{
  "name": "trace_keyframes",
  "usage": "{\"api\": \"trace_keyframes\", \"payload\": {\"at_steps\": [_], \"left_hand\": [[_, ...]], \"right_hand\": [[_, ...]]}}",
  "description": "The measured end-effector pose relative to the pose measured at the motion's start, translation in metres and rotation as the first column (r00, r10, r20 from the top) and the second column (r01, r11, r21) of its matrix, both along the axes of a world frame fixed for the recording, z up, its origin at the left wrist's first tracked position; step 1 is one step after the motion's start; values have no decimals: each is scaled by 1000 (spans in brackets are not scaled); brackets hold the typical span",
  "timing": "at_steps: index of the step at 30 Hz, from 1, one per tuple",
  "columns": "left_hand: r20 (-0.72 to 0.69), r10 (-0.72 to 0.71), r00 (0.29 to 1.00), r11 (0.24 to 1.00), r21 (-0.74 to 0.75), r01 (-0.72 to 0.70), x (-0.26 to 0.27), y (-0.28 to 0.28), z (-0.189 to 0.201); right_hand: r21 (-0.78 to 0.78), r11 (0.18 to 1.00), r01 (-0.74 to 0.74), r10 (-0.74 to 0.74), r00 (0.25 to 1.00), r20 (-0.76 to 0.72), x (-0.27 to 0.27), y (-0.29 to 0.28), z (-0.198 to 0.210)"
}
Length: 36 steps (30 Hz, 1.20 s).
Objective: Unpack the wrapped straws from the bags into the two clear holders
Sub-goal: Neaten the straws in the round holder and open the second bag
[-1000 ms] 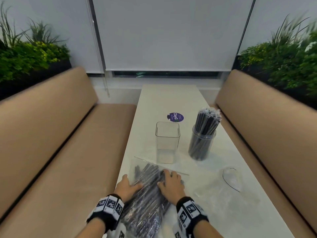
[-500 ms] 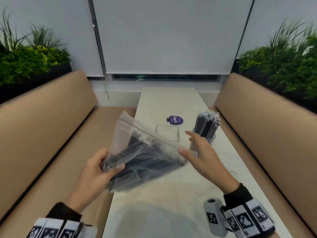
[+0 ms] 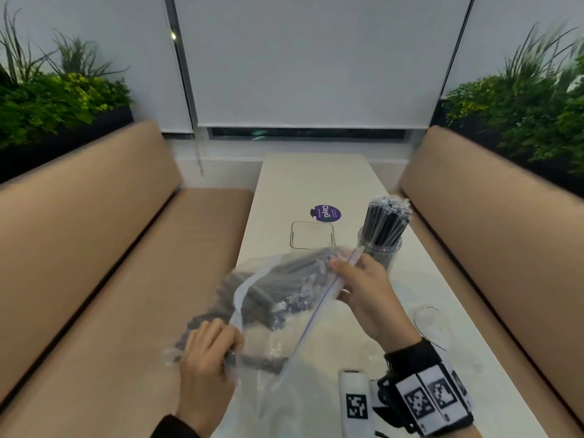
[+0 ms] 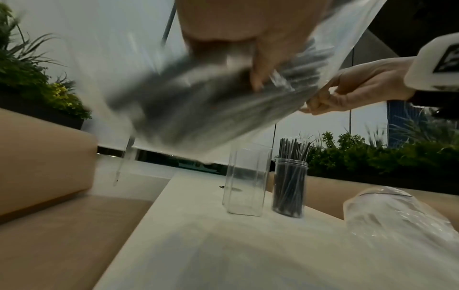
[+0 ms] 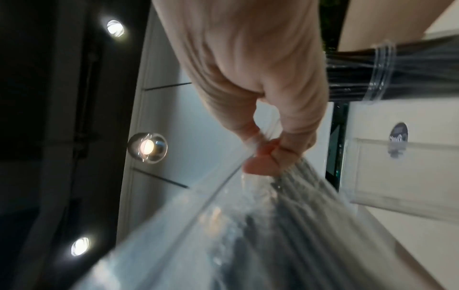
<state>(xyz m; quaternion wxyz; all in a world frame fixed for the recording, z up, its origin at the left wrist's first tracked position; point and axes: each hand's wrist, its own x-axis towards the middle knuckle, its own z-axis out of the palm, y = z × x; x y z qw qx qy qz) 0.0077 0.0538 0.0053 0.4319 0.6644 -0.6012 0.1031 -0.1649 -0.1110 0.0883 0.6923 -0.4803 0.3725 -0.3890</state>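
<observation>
A clear zip bag (image 3: 278, 298) full of dark wrapped straws (image 3: 284, 279) hangs in the air over the near part of the white table (image 3: 316, 178). My left hand (image 3: 210, 352) grips the bag's lower left part, and my right hand (image 3: 354, 279) pinches its zip edge at the upper right. In the right wrist view the thumb and finger of that right hand (image 5: 268, 155) squeeze the plastic. Behind the bag stand a square clear holder (image 3: 311, 233) with nothing in it and a round clear holder (image 3: 380, 248) packed with wrapped straws (image 3: 387, 216).
An empty crumpled clear bag (image 3: 433, 324) lies on the table's right side, seen also as the crumpled bag (image 4: 397, 213) in the left wrist view. A purple round sticker (image 3: 325, 213) marks the table behind the holders. Tan benches (image 3: 94, 248) flank both sides, with planters behind.
The bag of straws has come up off the table and turned. My left hand has shifted to its lower left end, and my right hand now pinches the zip edge.
</observation>
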Motion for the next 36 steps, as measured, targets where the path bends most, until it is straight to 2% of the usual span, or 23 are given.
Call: {"api": "trace_keyframes", "payload": {"at_steps": [1,2,3,4,5,6,8,9,10,12,13,15,17,22,26,30,36], "left_hand": [[-2,-86,996,983,160,85,6,0,-6],[-30,-170,985,923,344,170,12,1,-8],[-81,-238,968,817,522,245,19,3,-8],[-156,-284,946,701,640,316,24,5,-7],[-251,-286,925,623,684,378,28,5,-1],[-320,-257,912,636,654,409,32,3,8],[-403,-170,899,836,425,348,32,-5,40],[-469,-146,871,904,293,310,29,-11,57],[-552,-136,823,938,195,286,24,-18,74],[-707,-149,691,933,130,335,8,-31,102],[-737,-145,660,915,154,373,0,-37,109],[-735,-106,669,894,224,389,-9,-48,111],[-713,-36,700,903,277,328,-9,-54,106],[-818,44,573,899,283,334,-2,-53,97],[-822,61,567,872,320,370,5,-47,99],[-896,54,442,834,284,473,14,-42,104],[-896,61,439,883,253,394,5,-41,103]], "right_hand": [[16,1000,-1,0,997,77,0,0,4],[29,999,-16,12,991,134,1,0,9],[42,998,-42,34,986,165,3,1,12],[52,995,-81,71,982,173,5,3,17],[59,991,-124,113,980,161,7,6,18],[67,983,-171,160,977,144,8,9,19],[71,963,-259,250,962,114,12,17,17],[68,955,-288,281,955,96,15,21,15],[59,949,-309,304,949,78,18,25,13],[40,941,-335,333,942,45,25,35,12],[21,940,-342,341,940,28,28,39,12],[-20,938,-345,345,938,-13,33,44,11],[-38,938,-343,342,939,-43,33,44,9],[4,907,-422,422,907,14,26,46,7],[26,925,-380,379,925,29,27,48,5],[27,946,-324,324,946,-8,32,47,5],[-20,959,-284,281,955,-100,39,47,3]]}}
